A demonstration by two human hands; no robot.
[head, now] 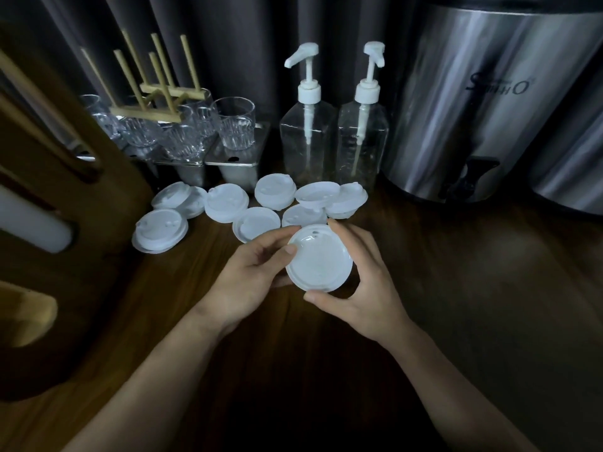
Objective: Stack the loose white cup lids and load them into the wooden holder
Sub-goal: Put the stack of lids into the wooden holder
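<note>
Both hands hold one white cup lid (319, 259), underside up, above the dark wooden counter. My left hand (251, 278) grips its left rim with the thumb on top. My right hand (365, 282) cups its right and near edge. Just beyond, several loose white lids (225, 202) lie scattered on the counter, some overlapping, from a leftmost lid (160, 234) to the rightmost lid (347, 199). The wooden holder (75, 190) fills the left edge, with curved slots and a white stack (29, 223) showing inside one slot.
Two clear pump bottles (308, 132) stand behind the lids. Glass tumblers (235, 127) sit on steel containers at the back left, under a small wooden peg rack (156, 93). A large steel dispenser (483, 102) with a black tap occupies the back right.
</note>
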